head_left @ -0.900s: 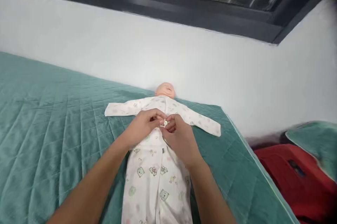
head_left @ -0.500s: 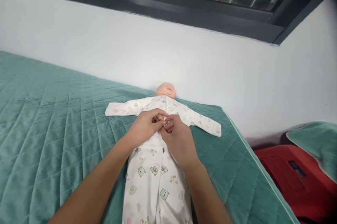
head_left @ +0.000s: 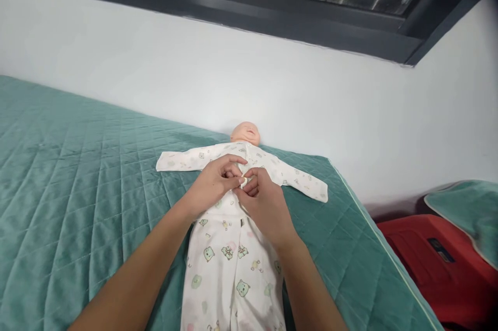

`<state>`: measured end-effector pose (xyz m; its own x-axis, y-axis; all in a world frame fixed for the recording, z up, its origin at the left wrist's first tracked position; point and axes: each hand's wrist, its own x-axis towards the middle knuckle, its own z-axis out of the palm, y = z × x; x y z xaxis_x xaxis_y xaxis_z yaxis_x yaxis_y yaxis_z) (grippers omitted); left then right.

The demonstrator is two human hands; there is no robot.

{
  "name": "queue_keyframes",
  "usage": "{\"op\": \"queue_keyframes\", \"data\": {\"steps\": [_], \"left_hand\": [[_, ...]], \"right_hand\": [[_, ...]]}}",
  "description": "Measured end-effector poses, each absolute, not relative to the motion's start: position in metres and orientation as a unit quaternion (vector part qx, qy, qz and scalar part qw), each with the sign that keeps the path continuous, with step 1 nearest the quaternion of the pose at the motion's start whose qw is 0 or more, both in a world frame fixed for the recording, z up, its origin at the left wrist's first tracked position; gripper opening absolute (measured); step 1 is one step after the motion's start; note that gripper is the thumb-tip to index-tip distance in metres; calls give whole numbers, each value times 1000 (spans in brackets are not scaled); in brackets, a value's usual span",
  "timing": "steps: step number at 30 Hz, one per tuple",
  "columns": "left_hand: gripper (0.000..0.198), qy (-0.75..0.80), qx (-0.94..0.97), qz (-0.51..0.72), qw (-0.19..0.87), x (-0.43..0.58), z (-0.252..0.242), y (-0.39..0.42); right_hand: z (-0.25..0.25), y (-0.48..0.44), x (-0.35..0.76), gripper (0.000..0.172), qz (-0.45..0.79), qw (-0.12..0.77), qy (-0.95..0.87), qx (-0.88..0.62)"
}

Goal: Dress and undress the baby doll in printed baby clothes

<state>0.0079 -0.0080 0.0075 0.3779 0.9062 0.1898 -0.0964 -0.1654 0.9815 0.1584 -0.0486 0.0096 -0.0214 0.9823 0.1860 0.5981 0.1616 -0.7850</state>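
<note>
A baby doll (head_left: 245,133) lies on its back on a teal quilted bed (head_left: 78,175), head toward the wall. It wears a white sleepsuit (head_left: 229,263) printed with small animals, sleeves spread out to both sides. My left hand (head_left: 213,183) and my right hand (head_left: 264,204) meet over the doll's chest. Both pinch the front edges of the sleepsuit at a small white fastener between their fingertips. The fingers cover most of the chest opening.
A white wall runs behind the bed under a dark window frame (head_left: 272,9). To the right of the bed's edge is a red object (head_left: 431,263), with another teal quilted piece (head_left: 467,211) above it.
The hands have stayed at the doll's chest. The fingers have shifted slightly on the fastener, and the left fingers are now raised a little higher.
</note>
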Motion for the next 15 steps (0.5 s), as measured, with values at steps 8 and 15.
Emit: {"op": "queue_keyframes", "data": {"steps": [8, 15], "left_hand": [[34, 315, 636, 402, 578, -3, 4, 2], [27, 358, 698, 359, 506, -8, 8, -2]], "right_hand": [[12, -51, 154, 20, 242, 354, -672, -604], [8, -46, 169, 20, 365, 394, -647, -541]]}}
